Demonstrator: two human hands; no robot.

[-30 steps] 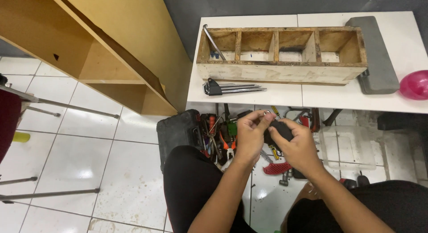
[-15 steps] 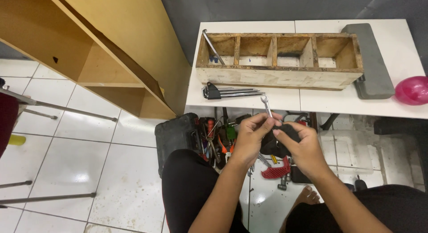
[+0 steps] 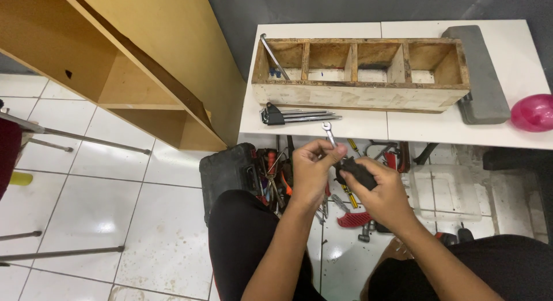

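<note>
While our left hand (image 3: pixel 314 165) pinched a small wrench (image 3: pixel 329 132) upright, our right hand (image 3: pixel 383 191) kept its grip closed around a black holder (image 3: pixel 356 171), both below the bench (image 3: pixel 357 125) edge.

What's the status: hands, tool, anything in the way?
Left hand pinching small wrench. Right hand gripping black holder. Both above tool pile, short of white table. Nothing between.

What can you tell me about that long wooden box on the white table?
The wooden box is a long, open-topped tray of rough, pale, stained wood, split by dividers into four compartments. It sits flat on the white table. A metal rod leans in its left compartment; a grey pad lies against its right end.
</note>
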